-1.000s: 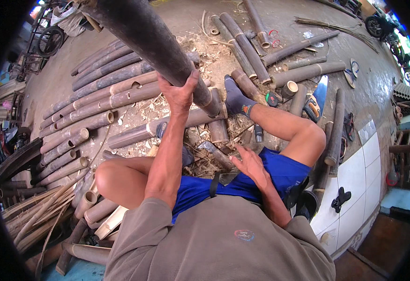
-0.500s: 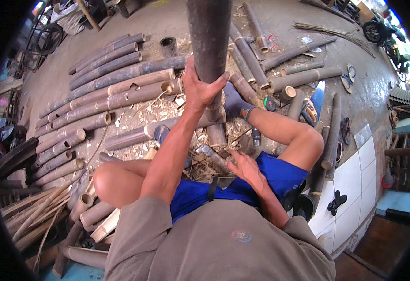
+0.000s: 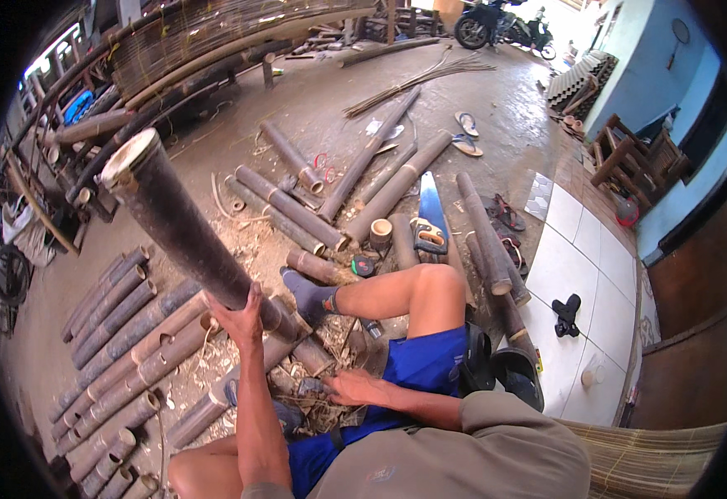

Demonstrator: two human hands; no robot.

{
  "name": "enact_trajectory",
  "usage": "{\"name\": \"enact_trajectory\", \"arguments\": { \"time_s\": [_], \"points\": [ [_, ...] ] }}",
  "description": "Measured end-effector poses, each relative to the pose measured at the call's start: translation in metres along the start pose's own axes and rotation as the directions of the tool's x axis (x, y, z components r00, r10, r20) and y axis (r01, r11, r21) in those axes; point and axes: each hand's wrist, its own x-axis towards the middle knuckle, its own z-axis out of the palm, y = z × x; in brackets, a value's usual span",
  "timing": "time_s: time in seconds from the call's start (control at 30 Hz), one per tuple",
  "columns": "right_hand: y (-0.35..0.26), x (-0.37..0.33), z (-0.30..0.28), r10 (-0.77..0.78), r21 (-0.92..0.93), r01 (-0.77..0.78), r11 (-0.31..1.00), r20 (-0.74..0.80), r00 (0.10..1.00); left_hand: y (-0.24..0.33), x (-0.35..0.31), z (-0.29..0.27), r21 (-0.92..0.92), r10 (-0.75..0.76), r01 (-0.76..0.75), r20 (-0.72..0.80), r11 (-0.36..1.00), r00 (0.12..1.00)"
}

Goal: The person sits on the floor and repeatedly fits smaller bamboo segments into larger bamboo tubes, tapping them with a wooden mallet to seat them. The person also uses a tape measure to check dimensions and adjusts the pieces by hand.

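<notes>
My left hand (image 3: 243, 316) is closed round the lower part of a thick, dark bamboo tube (image 3: 189, 229). The tube leans up and to the left, its pale cut top facing away from me. Beneath it, several bamboo pieces meet on the ground, one a short length (image 3: 313, 356). My right hand (image 3: 357, 387) is low between my legs, its fingers curled over the near end of a short greyish bamboo piece (image 3: 312, 387). That piece lies among shavings, and the fingers hide part of it.
Several cut bamboo tubes (image 3: 151, 353) lie side by side at the left, some with holes. More poles (image 3: 293, 205) lie ahead. A handsaw (image 3: 431, 218) and a tape measure (image 3: 362, 265) are beyond my right leg. White floor tiles (image 3: 567, 241) are at the right.
The view has swung to the right. The large tube now tilts left, with its top end visible. My right hand has gone from spread fingers to curling over the short bamboo piece.
</notes>
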Motion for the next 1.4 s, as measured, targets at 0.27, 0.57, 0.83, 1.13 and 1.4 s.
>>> {"name": "enact_trajectory", "arguments": {
  "time_s": [0.27,0.57,0.83,1.13,1.4],
  "points": [
    [0.005,-0.007,0.009,0.040,0.018,-0.041,0.999,0.030,0.999,-0.002,0.001,-0.009,-0.213,-0.056,0.069,0.064,0.975,0.996],
    [-0.003,-0.011,0.000,0.040,0.069,-0.041,0.997,0.010,0.999,0.011,-0.004,-0.002,-0.252,-0.004,0.014,0.041,0.968,0.999],
    [0.001,-0.008,0.012,0.022,0.047,-0.025,0.999,0.060,0.998,0.008,-0.012,-0.004,-0.238,0.004,0.016,0.084,0.971,0.996],
    [-0.003,0.000,0.016,0.018,0.062,-0.024,0.998,0.103,0.995,-0.037,-0.020,-0.018,-0.102,-0.104,0.111,0.071,0.989,0.992],
    [0.003,0.002,0.026,-0.003,0.076,-0.001,0.997,0.054,0.999,-0.027,-0.032,-0.017,-0.014,-0.172,0.177,0.167,0.984,0.971]
  ]
}}
